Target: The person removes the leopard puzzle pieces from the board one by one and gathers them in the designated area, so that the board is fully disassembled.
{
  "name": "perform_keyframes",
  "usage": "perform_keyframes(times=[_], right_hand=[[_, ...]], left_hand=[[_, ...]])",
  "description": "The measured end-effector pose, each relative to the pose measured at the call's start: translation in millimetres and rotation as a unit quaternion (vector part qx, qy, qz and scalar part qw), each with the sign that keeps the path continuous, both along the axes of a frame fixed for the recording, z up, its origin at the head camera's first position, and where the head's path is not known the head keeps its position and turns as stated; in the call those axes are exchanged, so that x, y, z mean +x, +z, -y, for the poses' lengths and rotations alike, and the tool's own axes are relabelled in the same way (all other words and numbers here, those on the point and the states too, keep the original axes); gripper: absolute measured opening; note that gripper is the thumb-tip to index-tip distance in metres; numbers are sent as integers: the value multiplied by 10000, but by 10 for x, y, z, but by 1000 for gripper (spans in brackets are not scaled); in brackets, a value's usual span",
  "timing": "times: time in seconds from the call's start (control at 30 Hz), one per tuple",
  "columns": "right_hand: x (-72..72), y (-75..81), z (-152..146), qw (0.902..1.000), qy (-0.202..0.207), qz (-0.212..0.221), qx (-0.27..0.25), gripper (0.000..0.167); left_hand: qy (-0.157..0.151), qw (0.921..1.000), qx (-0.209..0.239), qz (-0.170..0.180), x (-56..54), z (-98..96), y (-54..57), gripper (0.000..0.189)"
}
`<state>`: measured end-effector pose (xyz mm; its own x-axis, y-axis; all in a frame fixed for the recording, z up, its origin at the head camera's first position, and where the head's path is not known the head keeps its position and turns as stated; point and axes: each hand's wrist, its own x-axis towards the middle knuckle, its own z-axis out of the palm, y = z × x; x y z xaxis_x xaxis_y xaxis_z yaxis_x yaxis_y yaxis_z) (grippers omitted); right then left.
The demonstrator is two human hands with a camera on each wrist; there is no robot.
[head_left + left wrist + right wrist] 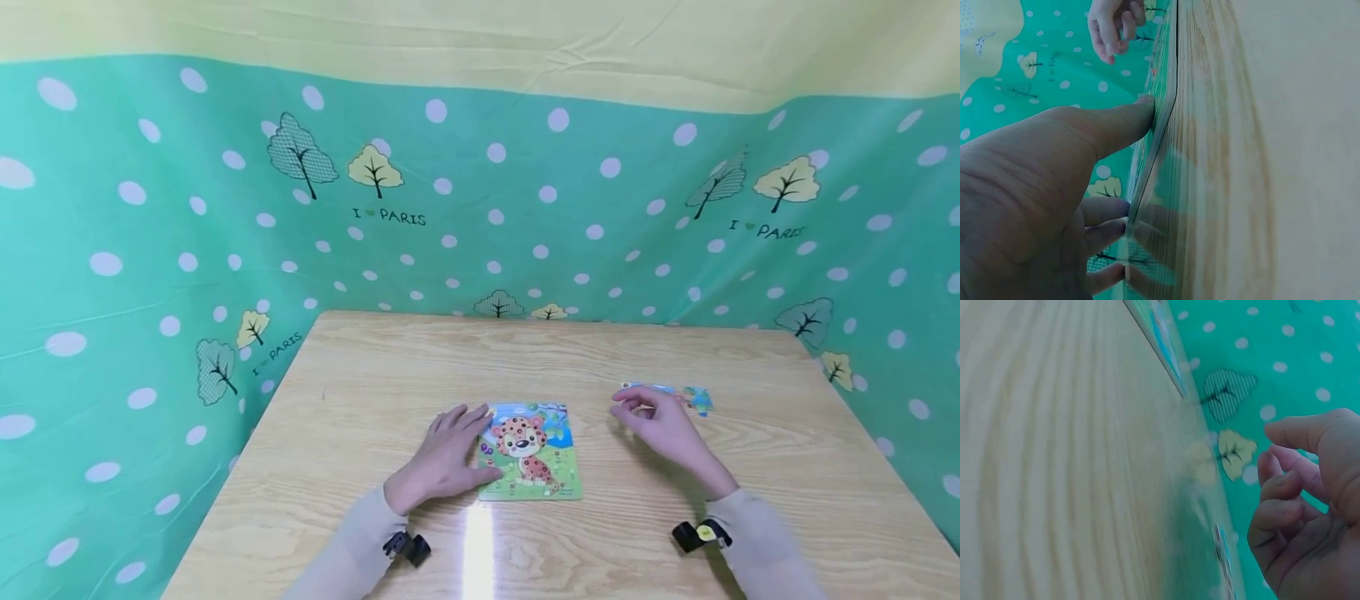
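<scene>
A square picture board (534, 454) with a cartoon leopard lies flat on the table, and its edge (1163, 119) shows side-on in the left wrist view. My left hand (446, 458) rests along its left side, the thumb on the lower left part and the fingers near the upper left corner. To the right of the board my right hand (671, 429) hovers over the table with its fingers loosely bent. Nothing shows between its thumb and fingers in the right wrist view. Colourful flat pieces (701, 402), seemingly puzzle pieces, lie just behind this hand, which partly hides them.
The light wood table (390, 358) reaches back to a green dotted curtain (525, 200) printed with trees. A bright light reflection (477, 550) falls on the table in front of the board. Each wrist carries a small black camera (408, 547).
</scene>
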<state>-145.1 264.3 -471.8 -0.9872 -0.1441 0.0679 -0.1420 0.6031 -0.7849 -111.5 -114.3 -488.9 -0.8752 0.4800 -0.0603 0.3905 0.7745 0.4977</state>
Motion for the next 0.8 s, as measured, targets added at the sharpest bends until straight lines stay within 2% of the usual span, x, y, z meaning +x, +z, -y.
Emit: perform_keyframes(times=[0.27, 0.6, 0.8], right_hand=[[67, -45, 323, 9988, 327, 332, -127, 27], [115, -22, 795, 9941, 989, 354, -272, 28], [135, -38, 1067, 9887, 1381, 483, -334, 27]], left_hand=[[-16, 9999, 130, 63, 46, -5, -8, 91], [-6, 10000, 69, -23, 34, 8, -23, 92], [-19, 10000, 31, -51, 19, 17, 12, 92]])
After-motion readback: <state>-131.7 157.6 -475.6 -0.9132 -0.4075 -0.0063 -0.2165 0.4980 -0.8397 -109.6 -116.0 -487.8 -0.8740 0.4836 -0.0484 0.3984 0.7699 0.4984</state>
